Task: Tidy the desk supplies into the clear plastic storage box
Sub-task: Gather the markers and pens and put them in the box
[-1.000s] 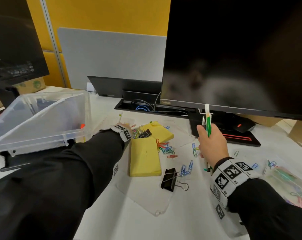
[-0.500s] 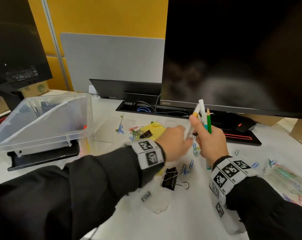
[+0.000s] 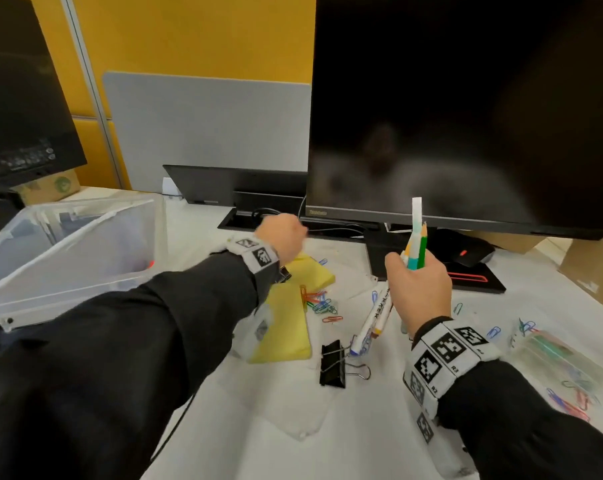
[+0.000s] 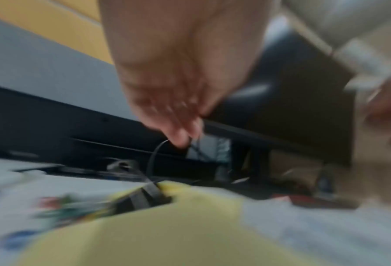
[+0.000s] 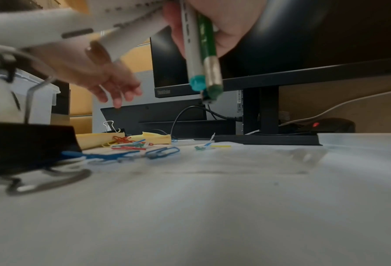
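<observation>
My right hand (image 3: 418,289) grips a bundle of pens (image 3: 416,244) upright: a white marker with a teal band, a green pencil, and white markers (image 3: 376,315) slanting out below the fist. The right wrist view shows the teal marker and green pencil (image 5: 209,59) hanging from the palm. My left hand (image 3: 282,237) hovers empty over the yellow sticky pads (image 3: 286,330), its fingers (image 4: 178,115) loose and pointing down. The clear plastic storage box (image 3: 95,261) stands at the left, tilted, with a few items inside.
A black binder clip (image 3: 333,363) and loose coloured paper clips (image 3: 319,303) lie between my hands. A clear bag of paper clips (image 3: 563,362) sits at the right. A large monitor (image 3: 466,116) and its stand base (image 3: 473,278) block the back, with a cable tray behind.
My left hand fetched a marker from the far left, passed it into my right hand's bundle, then drew back left and empty. The right hand stayed in place, now gripping more pens.
</observation>
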Demonstrator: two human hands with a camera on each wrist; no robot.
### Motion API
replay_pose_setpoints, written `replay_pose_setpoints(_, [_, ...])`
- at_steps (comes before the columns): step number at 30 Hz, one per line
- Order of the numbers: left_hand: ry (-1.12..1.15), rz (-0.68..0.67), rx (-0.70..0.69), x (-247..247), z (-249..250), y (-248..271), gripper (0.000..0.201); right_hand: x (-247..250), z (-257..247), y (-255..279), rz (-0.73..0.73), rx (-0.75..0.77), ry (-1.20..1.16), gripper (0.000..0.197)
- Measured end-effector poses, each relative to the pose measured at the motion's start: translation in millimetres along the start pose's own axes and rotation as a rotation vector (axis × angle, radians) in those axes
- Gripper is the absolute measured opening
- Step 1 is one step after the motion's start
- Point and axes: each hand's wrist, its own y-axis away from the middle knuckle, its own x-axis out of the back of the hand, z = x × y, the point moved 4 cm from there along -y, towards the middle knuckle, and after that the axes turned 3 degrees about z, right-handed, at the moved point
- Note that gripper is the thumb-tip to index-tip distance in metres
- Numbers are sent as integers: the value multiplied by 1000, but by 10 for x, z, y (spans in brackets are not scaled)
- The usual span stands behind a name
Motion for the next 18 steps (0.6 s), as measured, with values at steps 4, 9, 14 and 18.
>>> replay_pose_setpoints(4, [-463,-53,84,-121,-497,-207,32,7,0,-2,-6,14,2,29])
replay_pose_setpoints(9, [-534,-94,91,-245,-667,-268,26,13,-25,14,-6,37,-16,30])
replay_pose_setpoints(14, [-436,-42,190,-312,-593,-239,34,1,-10,16,10,-7,-81,22])
replay_pose_setpoints(18, [-349,98,309,-317,-599,-218,32,-32,15,24,-43,-73,-118,6])
